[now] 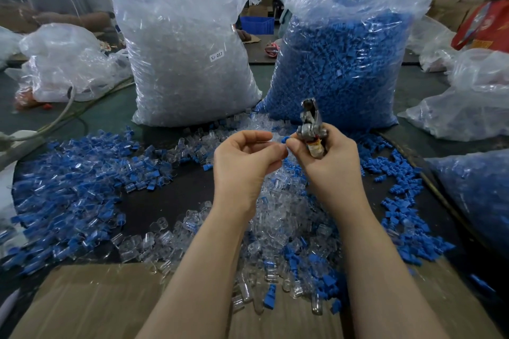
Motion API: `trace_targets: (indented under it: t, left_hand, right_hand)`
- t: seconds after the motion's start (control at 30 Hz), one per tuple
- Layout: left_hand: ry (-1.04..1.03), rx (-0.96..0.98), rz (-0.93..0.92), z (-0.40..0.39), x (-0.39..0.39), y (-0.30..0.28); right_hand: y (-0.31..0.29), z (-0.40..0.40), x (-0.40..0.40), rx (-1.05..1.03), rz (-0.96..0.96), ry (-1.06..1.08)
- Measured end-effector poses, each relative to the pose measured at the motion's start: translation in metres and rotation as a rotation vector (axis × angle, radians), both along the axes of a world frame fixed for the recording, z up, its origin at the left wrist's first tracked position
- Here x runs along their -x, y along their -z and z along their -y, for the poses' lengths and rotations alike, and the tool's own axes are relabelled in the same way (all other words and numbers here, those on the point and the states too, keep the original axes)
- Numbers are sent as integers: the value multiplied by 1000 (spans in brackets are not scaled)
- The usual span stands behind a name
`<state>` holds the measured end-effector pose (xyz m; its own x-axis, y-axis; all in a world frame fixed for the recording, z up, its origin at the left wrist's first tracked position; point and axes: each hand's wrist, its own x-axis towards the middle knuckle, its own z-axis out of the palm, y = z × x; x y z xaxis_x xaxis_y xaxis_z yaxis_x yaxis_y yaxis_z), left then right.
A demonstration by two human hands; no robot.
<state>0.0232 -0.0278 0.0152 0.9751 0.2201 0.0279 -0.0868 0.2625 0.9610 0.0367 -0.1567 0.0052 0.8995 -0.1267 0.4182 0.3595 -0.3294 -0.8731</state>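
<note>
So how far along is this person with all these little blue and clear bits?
Done: a wide heap of joined pieces lies at the left. In hand: the left hand pinches a blue-tipped piece next to the right hand, which grips a metal tool. Left: loose clear pieces, loose blue pieces, and the clear bag and blue bag, both bulging. Likely early days.

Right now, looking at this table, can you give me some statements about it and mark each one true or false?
1. Loose clear and blue parts lie on the table. True.
2. The right hand grips a metal tool. True.
3. The bag labelled SJ-017 holds blue parts. False: it holds clear parts; the bag beside it holds the blue ones.
4. The left hand lies flat on the table. False: it is raised, curled fingers pinching at a small blue piece.
</note>
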Motion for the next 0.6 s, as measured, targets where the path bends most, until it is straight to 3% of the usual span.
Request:
trace_targets:
  t: [0.37,0.6]
  left_hand:
    - [-133,-289,100,3,-2,1]
    - [-209,-359,140,4,-2,4]
  right_hand:
    - [1,1,-2,20,-23,-28]
    - [-1,2,-3,30,-87,-85]
